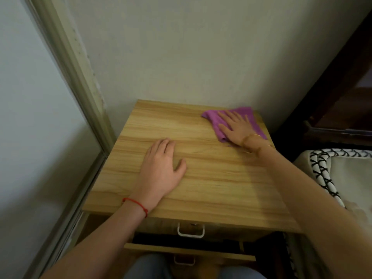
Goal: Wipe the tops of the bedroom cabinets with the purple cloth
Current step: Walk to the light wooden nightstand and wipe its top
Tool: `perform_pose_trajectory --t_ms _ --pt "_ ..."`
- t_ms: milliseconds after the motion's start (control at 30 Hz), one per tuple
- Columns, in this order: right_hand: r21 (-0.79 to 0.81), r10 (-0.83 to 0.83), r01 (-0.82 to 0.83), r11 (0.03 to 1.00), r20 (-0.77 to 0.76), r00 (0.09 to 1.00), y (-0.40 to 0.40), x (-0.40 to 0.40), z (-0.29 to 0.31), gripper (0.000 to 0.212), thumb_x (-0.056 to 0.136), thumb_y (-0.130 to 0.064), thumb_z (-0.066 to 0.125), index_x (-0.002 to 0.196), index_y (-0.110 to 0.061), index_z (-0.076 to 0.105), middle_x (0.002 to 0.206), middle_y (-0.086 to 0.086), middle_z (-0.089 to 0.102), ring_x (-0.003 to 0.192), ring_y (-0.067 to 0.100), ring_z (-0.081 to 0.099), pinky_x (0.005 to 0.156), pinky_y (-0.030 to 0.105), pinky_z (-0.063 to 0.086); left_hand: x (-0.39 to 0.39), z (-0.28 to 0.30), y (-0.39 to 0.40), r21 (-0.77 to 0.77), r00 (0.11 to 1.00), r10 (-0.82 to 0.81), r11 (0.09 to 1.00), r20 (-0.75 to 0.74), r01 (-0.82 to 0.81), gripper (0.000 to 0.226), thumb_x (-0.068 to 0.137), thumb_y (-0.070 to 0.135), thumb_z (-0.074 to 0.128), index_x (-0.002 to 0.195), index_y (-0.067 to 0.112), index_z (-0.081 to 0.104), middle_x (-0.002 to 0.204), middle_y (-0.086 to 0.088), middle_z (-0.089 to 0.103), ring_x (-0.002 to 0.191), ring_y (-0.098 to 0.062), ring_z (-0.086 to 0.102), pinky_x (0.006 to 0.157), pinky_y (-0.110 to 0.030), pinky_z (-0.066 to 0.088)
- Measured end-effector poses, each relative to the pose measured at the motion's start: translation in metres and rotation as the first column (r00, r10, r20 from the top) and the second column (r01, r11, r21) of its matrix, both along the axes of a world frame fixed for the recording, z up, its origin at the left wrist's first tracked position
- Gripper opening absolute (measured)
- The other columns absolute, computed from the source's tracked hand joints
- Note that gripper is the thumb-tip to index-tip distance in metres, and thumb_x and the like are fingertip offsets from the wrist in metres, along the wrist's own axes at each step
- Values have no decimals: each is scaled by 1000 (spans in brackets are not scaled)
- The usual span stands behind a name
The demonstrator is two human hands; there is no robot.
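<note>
Purple cloth [216, 119] sits at the cabinet's [201, 178] far right corner, right hand [236, 127] pressing it flat with fingers spread. Left hand [161, 170] rests palm-down mid-cabinet, fingers straight and mostly together, holding nothing.

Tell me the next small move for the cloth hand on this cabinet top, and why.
Probably sweep the right hand with the purple cloth leftward along the back edge. The cloth lies flat under straight fingers at the far right corner of the cabinet top; the left hand rests flat near the front.
</note>
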State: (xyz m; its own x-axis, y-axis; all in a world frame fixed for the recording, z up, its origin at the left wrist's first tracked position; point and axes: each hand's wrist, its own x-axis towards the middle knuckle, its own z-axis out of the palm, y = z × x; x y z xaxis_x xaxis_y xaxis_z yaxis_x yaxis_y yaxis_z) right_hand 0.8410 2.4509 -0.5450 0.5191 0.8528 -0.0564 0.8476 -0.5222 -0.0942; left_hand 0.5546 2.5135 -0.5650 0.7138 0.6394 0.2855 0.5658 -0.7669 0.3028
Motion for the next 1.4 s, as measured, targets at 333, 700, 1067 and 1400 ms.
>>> perform_pose_trajectory --t_ms 333,700,1067,1400 --pt "73 202 -202 977 7 979 -91 -97 -1 62 89 -61 12 148 -42 13 157 -10 14 145 15 10 118 39 -1 -1 5 -4 -7 1000 11 1000 -1 -11 69 84 51 36 132 4 54 137 -14 53 130 -29 44 114 -39 31" --pt "47 93 -93 995 3 996 -170 -120 1 57 93 -61 14 147 -45 4 158 -13 5 146 14 2 116 37 -8 -29 13 -9 -57 998 -35 998 -50 32 60 95 48 43 144 13 41 150 -7 40 140 -23 33 117 -40 27" --pt "69 261 -260 963 7 965 -82 -147 -4 54 98 -52 20 149 -40 8 159 -7 9 146 16 5 118 41 -4 -88 16 18 13 991 117 993 -64 -117 57 95 40 49 140 5 47 145 -15 45 136 -29 39 117 -40 25" --pt "85 431 -432 898 26 902 -17 -184 -9 54 99 -51 21 149 -38 9 159 -7 9 146 17 5 119 45 -2 -95 9 22 -51 989 149 988 0 -149 55 93 37 53 137 4 50 143 -12 47 134 -26 39 115 -33 23"
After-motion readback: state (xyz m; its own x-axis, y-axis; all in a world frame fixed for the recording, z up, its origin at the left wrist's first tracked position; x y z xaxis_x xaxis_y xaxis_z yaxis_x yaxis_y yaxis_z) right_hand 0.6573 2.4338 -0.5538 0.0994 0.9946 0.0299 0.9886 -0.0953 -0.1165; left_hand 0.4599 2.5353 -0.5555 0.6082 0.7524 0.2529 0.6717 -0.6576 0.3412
